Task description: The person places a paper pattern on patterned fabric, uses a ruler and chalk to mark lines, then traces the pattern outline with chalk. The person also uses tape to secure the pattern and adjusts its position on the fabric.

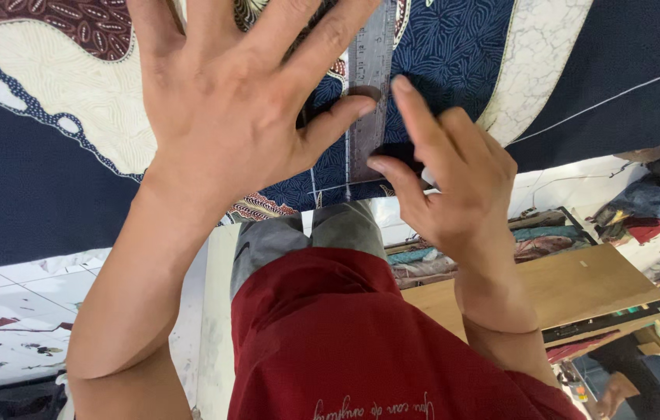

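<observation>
My left hand [221,117] lies spread flat, fingers wide, pressing down on the long grey metal ruler [370,85] and the cloth under it; the thumb lies across the ruler's lower part. That ruler is my landmark. It runs straight up and away from me, over the dark blue patterned batik cloth [454,54], which has cream and maroon leaf shapes to the ruler's left and a cream crackled band to its right.

My right hand [454,187] sits just right of the ruler's near end, index finger stretched along the ruler's right edge, thumb tucked under toward the ruler's end. It looks pinched on sth small and dark, maybe chalk, but can't tell for sure, too hidden by the fingers.

Thin white chalk lines [330,187] show on the cloth just left of the ruler's near end; another white line [618,97] runs well to the right on the plain navy part.

Step, as I judge it: marking/measuring along the ruler, w/ the left hand as clamp. Next move needs the ruler kept dead still, steady pressure, and the right hand tracking tight against the ruler's edge w/o dragging the cloth.

Below the ruler: my red shirt [330,334] and a light wooden board [563,288] to the right.
</observation>
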